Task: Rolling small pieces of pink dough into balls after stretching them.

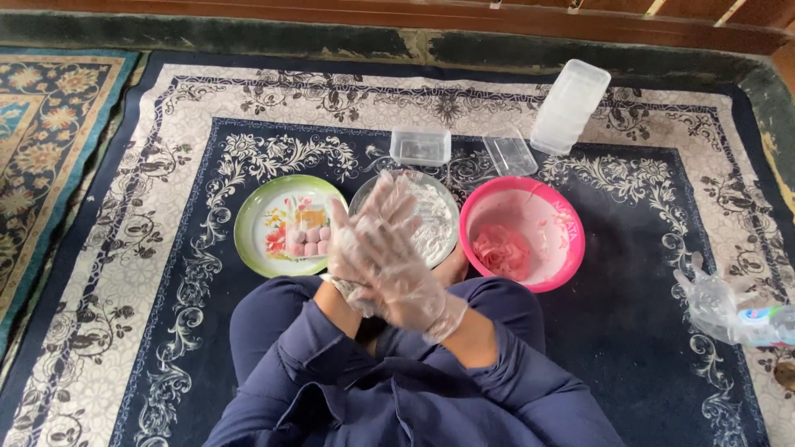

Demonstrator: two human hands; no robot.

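Note:
My two hands, in thin clear plastic gloves, are pressed flat palm to palm over my lap. My right hand [399,266] lies on top and my left hand [339,248] beneath it. Whatever may be between the palms is hidden. Just beyond the fingers stands a metal bowl [440,217] with white flour. To its left, a green flowered plate [248,223] holds several small pink balls [308,242]. On the right, a pink plastic bowl [571,240] has a lump of pink dough [501,251] inside.
I sit cross-legged on a dark blue and cream patterned carpet [166,165]. Behind the bowls stand a small clear plastic box [421,146], a loose lid [509,156] and a stack of clear boxes [570,106]. A crumpled plastic bag with a bottle [733,313] lies at the right.

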